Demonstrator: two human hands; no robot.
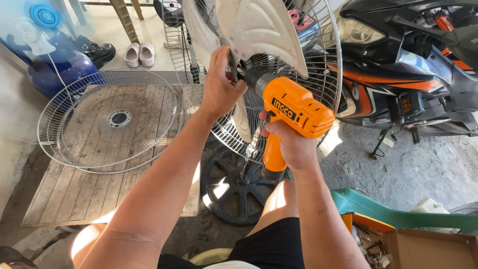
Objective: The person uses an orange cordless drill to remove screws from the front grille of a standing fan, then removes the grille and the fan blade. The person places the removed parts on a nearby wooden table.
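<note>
Orange cordless drill [294, 112] sits gripped in our right hand [291, 144], fingers wrapped tight round its handle; its long axis runs up and leftward, nose at the hub of the dusty white plastic fan blade [264, 30]; our left hand [219, 84], nearer the hub, is closed on the blade just beside the nose; behind stands the round wire rear guard [323, 74].
</note>
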